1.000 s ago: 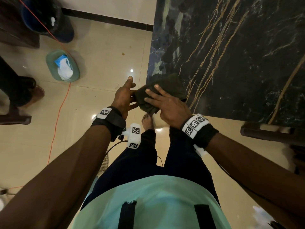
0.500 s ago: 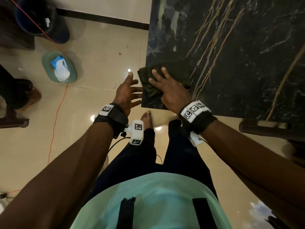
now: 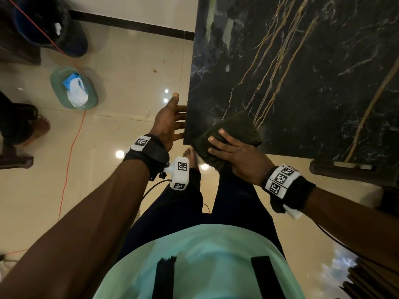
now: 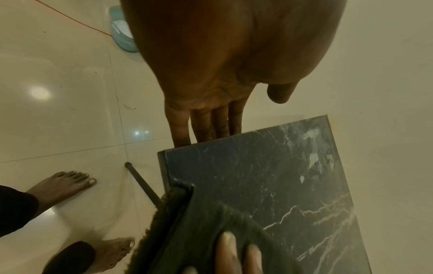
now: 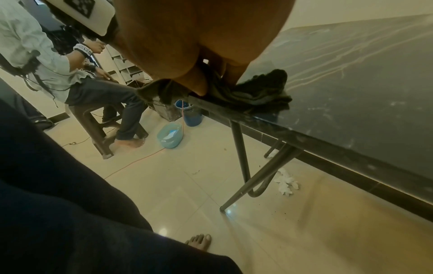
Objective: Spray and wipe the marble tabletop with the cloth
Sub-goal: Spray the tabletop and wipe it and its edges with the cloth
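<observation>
Cloth [image 3: 228, 134] under the flat right hand [image 3: 241, 157] hangs off the desk [image 3: 302, 83] corner at frame middle and may slip off; left hand [image 3: 167, 124] spread, empty.

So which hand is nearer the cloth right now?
Right. The right hand presses on the cloth at the tabletop corner; the left hand is open beside the table's side edge, off the cloth.

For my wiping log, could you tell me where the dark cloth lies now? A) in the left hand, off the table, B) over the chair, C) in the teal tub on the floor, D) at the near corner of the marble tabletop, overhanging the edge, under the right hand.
D: the right hand presses the dark cloth flat on the marble tabletop corner, one end hanging past the edge.
</observation>
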`<state>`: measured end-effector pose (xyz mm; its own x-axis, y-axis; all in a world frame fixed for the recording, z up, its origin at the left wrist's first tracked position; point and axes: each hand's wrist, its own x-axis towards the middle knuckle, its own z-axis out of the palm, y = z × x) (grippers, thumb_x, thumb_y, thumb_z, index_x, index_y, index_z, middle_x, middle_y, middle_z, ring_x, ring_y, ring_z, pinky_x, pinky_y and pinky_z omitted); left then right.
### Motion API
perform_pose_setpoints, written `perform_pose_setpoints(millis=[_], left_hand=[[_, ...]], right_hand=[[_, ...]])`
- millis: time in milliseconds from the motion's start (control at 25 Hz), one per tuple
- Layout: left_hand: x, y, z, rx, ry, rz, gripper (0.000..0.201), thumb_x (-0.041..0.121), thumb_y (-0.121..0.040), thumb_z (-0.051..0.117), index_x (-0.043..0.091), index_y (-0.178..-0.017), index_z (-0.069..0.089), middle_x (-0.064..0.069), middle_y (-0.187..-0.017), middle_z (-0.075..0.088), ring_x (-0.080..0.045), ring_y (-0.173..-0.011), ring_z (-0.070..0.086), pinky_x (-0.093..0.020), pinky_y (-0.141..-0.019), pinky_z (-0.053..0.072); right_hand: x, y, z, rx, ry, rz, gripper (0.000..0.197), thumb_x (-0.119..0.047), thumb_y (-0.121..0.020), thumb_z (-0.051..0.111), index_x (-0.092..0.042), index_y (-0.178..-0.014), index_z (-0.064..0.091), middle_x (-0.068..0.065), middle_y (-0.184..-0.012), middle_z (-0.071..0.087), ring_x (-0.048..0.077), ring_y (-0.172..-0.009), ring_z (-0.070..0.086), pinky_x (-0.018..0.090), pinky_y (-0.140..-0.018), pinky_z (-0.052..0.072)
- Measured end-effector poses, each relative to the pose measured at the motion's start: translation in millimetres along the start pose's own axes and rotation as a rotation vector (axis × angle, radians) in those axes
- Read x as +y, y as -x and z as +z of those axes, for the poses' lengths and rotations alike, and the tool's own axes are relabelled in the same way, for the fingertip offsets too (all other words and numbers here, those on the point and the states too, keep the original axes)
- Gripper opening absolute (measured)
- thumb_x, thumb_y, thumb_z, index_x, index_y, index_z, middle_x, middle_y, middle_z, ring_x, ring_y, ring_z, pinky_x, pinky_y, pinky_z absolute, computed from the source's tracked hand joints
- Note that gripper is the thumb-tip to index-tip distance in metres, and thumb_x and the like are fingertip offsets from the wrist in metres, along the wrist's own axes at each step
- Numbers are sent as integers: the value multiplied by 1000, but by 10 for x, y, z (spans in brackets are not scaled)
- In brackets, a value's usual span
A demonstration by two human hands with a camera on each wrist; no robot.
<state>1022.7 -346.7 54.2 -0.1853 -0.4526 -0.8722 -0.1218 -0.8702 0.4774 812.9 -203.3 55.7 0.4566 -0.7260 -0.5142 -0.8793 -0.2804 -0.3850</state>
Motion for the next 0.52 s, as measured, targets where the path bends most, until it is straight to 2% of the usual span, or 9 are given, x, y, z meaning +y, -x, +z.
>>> perform_pose_setpoints(millis=[40, 120, 200, 320, 440, 520], left_hand=[[-10, -9, 3, 1, 2, -1, 62, 67, -103, 34, 19, -131, 60, -3, -125, 68, -25, -113, 66, -41, -83, 54], [-28, -31, 27, 6, 13, -1, 60, 67, -103, 35, 20, -129, 61, -3, -124, 69, -25, -112, 66, -41, -84, 53], [-30, -50, 50, 11, 18, 1, 59, 67, -102, 36, 20, -126, 62, -3, -123, 70, -25, -113, 67, -43, -88, 54], [-9, -76, 90, 34, 40, 8, 57, 68, -102, 36, 22, -119, 64, -4, -123, 70, -24, -112, 67, -42, -87, 54], [12, -126, 140, 83, 76, 34, 59, 66, -103, 37, 19, -127, 64, -5, -121, 72, -23, -111, 69, -43, -89, 55], [17, -157, 217, 140, 87, 55, 54, 61, -105, 35, 19, -120, 66, -4, -115, 74, -23, -107, 70, -39, -84, 55]], right_hand=[[-17, -41, -35, -2, 6, -2, 79, -2, -87, 58, -33, -154, 30, -12, -165, 6, 16, -151, -14, 42, -113, -9], [-33, -162, -141, -27, -10, 15, 78, -3, -89, 54, -35, -155, 27, -12, -165, 4, 15, -149, -17, 40, -111, -9], [-30, -325, -280, -19, -47, 26, 76, -3, -91, 52, -36, -155, 27, -14, -165, 4, 14, -150, -16, 39, -113, -4], [43, -564, -499, 45, -78, 39, 69, -4, -92, 50, -36, -151, 35, -14, -165, 12, 16, -154, -4, 44, -119, 11], [220, -812, -759, 101, -63, 63, 70, -2, -90, 52, -36, -150, 39, -14, -164, 15, 17, -154, 2, 49, -119, 19], [394, -985, -978, 131, -65, 89, 71, 0, -88, 51, -36, -149, 40, -14, -165, 16, 17, -154, 4, 52, -117, 25]])
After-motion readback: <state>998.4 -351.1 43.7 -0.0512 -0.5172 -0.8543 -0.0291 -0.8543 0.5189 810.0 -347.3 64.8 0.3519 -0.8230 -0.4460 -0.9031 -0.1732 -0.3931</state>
